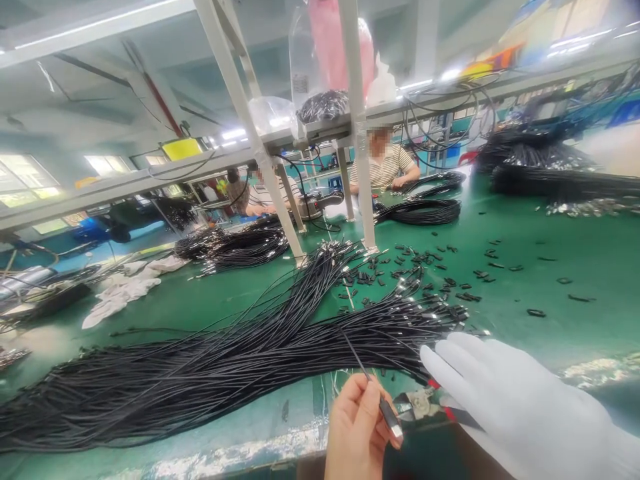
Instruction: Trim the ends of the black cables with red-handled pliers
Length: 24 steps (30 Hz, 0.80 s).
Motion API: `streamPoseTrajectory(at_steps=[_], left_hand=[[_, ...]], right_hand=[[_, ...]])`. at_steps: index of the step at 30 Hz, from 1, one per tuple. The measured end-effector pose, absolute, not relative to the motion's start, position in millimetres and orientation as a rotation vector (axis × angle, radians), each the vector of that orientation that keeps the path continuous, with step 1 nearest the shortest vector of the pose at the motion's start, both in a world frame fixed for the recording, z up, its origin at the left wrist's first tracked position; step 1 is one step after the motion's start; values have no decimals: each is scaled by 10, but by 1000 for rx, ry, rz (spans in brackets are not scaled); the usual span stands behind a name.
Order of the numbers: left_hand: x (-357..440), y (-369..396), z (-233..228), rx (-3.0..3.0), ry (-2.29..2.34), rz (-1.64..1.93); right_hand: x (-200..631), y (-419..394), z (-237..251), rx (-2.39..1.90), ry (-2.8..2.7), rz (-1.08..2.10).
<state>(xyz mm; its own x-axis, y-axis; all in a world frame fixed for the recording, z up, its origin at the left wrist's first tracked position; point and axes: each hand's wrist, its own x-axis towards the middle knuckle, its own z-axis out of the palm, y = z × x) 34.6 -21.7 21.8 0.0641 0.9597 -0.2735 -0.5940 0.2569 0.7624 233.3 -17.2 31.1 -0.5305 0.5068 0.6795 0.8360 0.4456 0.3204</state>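
My bare left hand [356, 427] pinches a black cable [389, 415] just behind its connector, whose metal tip points down and to the right. My right hand [530, 400], in a white glove, is closed around red-handled cutters [419, 404]. The cutter jaws lie right beside the connector; whether they touch it I cannot tell. Behind both hands, a long bundle of black cables [210, 363] stretches across the green table, with silvery connector ends near my right hand. Small black plastic pieces [370, 270] lie scattered beyond these ends.
White shelf posts [364, 193] rise from the green table [505, 253]. Coiled cables [425, 212] and a large cable pile [560, 180] lie farther back. White cloth gloves [125, 293] rest at left. Two people [387, 160] sit across the table.
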Motion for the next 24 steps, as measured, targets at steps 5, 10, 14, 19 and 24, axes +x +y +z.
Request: streamPoseTrajectory(at_steps=[5, 10, 14, 19, 24], left_hand=[[339, -214, 155, 572, 878, 1252], [345, -215, 92, 591, 921, 1238], [360, -235, 77, 604, 943, 1252], [357, -249, 109, 597, 958, 1235], [345, -287, 56, 691, 946, 1140]], right_hand=[[2342, -127, 220, -1148, -2189, -877], [2298, -107, 196, -1130, -2222, -948], [2298, -160, 152, -1163, -2293, -1087], [2287, -212, 94, -1206, -2289, -1158], [2332, -213, 55, -1149, -2234, -1125]])
